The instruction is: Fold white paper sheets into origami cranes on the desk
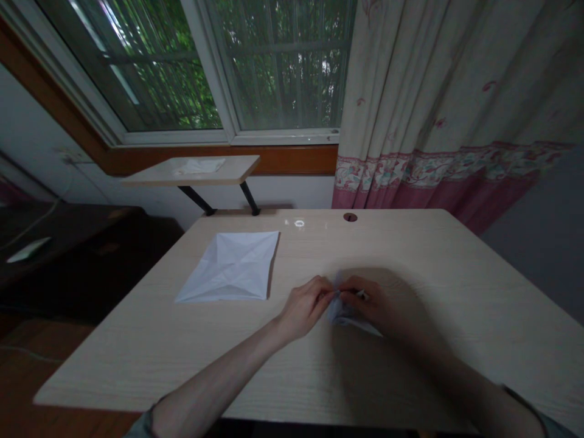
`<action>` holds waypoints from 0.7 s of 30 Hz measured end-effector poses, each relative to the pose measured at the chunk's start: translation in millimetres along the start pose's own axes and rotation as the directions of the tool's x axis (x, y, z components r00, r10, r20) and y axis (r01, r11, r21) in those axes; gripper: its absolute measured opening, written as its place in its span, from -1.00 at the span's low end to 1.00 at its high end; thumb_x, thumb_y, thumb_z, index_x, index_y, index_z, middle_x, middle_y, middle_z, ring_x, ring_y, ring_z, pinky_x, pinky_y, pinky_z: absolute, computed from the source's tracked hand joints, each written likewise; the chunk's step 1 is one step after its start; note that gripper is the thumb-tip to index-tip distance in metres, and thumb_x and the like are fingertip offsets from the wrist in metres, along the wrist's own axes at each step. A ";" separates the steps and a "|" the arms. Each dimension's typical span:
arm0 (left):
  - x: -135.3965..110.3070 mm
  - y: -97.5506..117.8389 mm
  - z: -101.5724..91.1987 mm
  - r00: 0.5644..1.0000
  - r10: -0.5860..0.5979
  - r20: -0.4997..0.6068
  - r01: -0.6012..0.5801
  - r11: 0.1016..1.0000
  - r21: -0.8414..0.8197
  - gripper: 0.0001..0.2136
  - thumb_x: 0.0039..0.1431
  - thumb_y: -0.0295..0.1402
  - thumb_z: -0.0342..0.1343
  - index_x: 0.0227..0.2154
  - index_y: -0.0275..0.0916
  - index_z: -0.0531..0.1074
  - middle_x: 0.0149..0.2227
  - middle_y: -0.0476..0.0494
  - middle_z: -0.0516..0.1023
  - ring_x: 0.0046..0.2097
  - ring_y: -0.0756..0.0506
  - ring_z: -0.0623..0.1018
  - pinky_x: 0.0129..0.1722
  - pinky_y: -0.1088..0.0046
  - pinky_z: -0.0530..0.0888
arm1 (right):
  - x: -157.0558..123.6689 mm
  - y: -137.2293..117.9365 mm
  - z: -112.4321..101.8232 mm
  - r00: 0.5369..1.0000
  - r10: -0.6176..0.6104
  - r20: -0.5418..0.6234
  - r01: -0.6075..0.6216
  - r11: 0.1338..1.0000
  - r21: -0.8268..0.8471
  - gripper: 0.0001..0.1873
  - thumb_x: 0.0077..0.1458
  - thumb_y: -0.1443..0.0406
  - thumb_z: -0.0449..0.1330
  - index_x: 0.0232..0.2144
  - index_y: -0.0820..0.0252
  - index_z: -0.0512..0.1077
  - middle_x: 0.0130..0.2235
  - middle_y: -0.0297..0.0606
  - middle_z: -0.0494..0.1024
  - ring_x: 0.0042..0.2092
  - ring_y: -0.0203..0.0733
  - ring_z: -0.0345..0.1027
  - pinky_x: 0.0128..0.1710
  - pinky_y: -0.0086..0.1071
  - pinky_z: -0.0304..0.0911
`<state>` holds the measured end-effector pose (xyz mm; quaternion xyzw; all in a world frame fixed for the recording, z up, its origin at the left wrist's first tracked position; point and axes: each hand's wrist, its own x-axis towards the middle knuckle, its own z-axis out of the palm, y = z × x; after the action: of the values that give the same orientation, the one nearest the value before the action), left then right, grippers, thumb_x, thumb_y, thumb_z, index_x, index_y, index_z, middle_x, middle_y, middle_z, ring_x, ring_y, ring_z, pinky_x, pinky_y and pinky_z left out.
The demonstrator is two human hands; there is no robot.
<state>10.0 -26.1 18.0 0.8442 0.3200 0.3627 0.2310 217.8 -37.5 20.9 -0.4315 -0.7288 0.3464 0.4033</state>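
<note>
Fingertips pinched, my left hand (302, 309) meets my right hand (375, 307) just above the right-centre of the desk. Between them is a thin, crumpled whitish-blue sheet (338, 315), gripped at its gathered upper part by both hands. Its lower part hangs in loose folds, and a pale corner sticks out under my right hand. Whether it is cloth, paper or plastic film I cannot tell. Left of my hands, a white square sheet (235, 267) with crossing creases lies spread on the desk, touched by neither hand.
The light wood desk (283, 380) has a round cable hole (350, 217) near its back edge. A raised shelf (232, 172) on black legs stands at the back left, bearing a crumpled white piece (202, 165). Behind are a window (283, 67) and a flowered curtain (424, 109).
</note>
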 end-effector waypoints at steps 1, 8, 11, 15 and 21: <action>0.1 0.5 0.0 1.000 -0.008 0.000 0.008 1.000 -0.008 -0.79 0.42 -0.31 -0.11 -0.26 -0.24 0.39 -0.33 -0.09 0.48 -0.31 -0.03 0.48 -0.31 0.46 0.42 | 0.2 1.4 0.5 1.000 0.002 -0.003 -0.002 1.000 -0.004 -0.85 0.17 0.23 0.17 -0.39 0.07 0.52 -0.39 -0.29 0.59 -0.36 -0.19 0.43 -0.36 -0.34 0.30; -1.4 0.5 1.4 0.998 -0.056 0.023 0.057 0.996 -0.067 -0.77 0.41 -0.29 -0.12 -0.29 -0.25 0.38 -0.34 -0.09 0.47 -0.31 -0.04 0.48 -0.31 0.45 0.41 | 1.4 1.6 4.7 0.999 0.001 -0.044 -0.003 0.999 -0.035 -0.80 0.15 0.24 0.17 -0.50 0.08 0.47 -0.49 -0.32 0.54 -0.44 -0.20 0.39 -0.44 -0.35 0.28; -1.9 -1.0 2.0 0.999 -0.049 0.016 0.050 0.994 -0.093 -0.76 0.41 -0.29 -0.11 -0.31 -0.25 0.38 -0.35 -0.09 0.47 -0.30 -0.05 0.47 -0.31 0.45 0.40 | 0.5 -4.0 4.8 0.999 -0.001 -0.049 -0.001 1.000 -0.031 -0.80 0.15 0.23 0.17 -0.50 0.10 0.45 -0.50 -0.33 0.52 -0.47 -0.22 0.37 -0.47 -0.37 0.25; -1.9 -0.5 1.6 0.999 -0.032 0.026 0.035 0.993 -0.112 -0.76 0.41 -0.28 -0.12 -0.32 -0.25 0.37 -0.34 -0.10 0.47 -0.30 -0.05 0.47 -0.29 0.45 0.39 | -1.5 -10.0 5.2 0.996 -0.015 -0.089 0.011 0.999 -0.039 -0.79 0.16 0.22 0.18 -0.49 0.13 0.45 -0.50 -0.31 0.50 -0.46 -0.23 0.34 -0.48 -0.37 0.23; -1.6 2.8 1.7 0.997 -0.053 0.059 0.058 0.994 -0.088 -0.75 0.41 -0.29 -0.13 -0.32 -0.24 0.37 -0.37 -0.07 0.45 -0.34 -0.04 0.45 -0.33 0.46 0.38 | -4.0 -12.2 6.3 0.992 -0.067 -0.109 0.063 0.997 -0.046 -0.73 0.20 0.16 0.16 -0.51 0.10 0.39 -0.52 -0.37 0.43 -0.49 -0.28 0.28 -0.49 -0.40 0.18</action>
<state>11.5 -29.4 17.9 0.8338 0.3199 0.3459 0.2877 209.2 -46.9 27.4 -0.4347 -0.7261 0.2931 0.4449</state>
